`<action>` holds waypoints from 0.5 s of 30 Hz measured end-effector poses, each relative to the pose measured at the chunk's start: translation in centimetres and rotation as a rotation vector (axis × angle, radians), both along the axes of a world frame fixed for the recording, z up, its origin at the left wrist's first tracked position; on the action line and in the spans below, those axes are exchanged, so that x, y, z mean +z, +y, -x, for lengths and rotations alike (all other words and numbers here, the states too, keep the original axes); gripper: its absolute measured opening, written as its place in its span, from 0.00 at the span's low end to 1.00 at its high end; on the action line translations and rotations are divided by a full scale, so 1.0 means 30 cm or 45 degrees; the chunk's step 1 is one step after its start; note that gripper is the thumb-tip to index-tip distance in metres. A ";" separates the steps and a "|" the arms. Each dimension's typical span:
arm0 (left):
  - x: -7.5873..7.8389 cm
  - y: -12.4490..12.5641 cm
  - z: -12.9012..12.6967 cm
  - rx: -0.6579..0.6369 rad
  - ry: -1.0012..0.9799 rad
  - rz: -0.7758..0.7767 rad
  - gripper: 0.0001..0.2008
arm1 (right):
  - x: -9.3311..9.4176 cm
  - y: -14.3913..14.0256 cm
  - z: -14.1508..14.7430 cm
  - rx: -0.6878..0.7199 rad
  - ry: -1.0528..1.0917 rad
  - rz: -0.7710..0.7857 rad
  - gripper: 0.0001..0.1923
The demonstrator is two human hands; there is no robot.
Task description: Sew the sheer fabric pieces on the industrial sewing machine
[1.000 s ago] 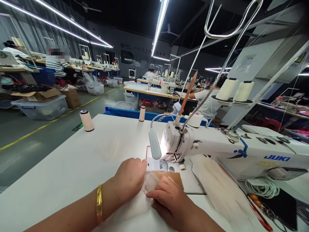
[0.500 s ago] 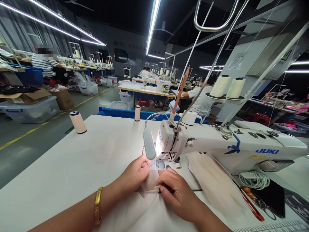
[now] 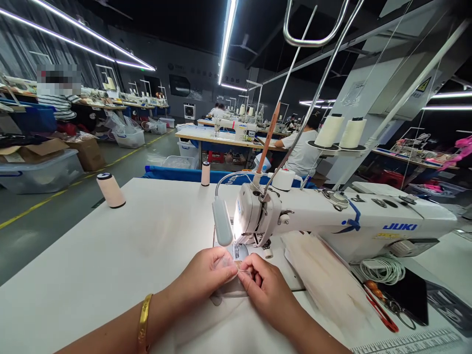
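Sheer pale fabric (image 3: 230, 290) lies in front of the sewing machine (image 3: 309, 211), its edge gathered between my two hands. My left hand (image 3: 208, 273) pinches the fabric between thumb and fingers, a gold bangle on that wrist. Close against it, my right hand (image 3: 263, 282) pinches the same edge, fingers curled. The fingertips nearly meet just before the presser foot (image 3: 238, 251). A small lamp (image 3: 222, 221) hangs by the needle and lights this spot. Whether the fabric reaches under the foot I cannot tell.
Thread cones (image 3: 110, 191) stand on the table's left side. Right of the hands lies a pile of sheer fabric (image 3: 324, 275), with a coiled white cable (image 3: 381, 270), red-handled tool (image 3: 381, 309), black tablet-like object (image 3: 411, 297) and clear ruler (image 3: 409, 341). Other people sit at machines beyond.
My hands have come closer together, and the fabric edge once spread between them is now pinched up at the fingertips. The whole view has shifted slightly.
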State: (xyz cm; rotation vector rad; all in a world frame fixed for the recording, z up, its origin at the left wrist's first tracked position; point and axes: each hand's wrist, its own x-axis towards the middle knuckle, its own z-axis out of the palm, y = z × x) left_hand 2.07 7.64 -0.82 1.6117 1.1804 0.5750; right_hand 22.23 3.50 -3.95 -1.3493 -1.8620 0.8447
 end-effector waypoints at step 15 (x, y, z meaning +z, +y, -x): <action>0.018 -0.018 -0.012 0.011 -0.094 -0.008 0.16 | 0.001 0.002 -0.001 -0.027 0.035 -0.074 0.12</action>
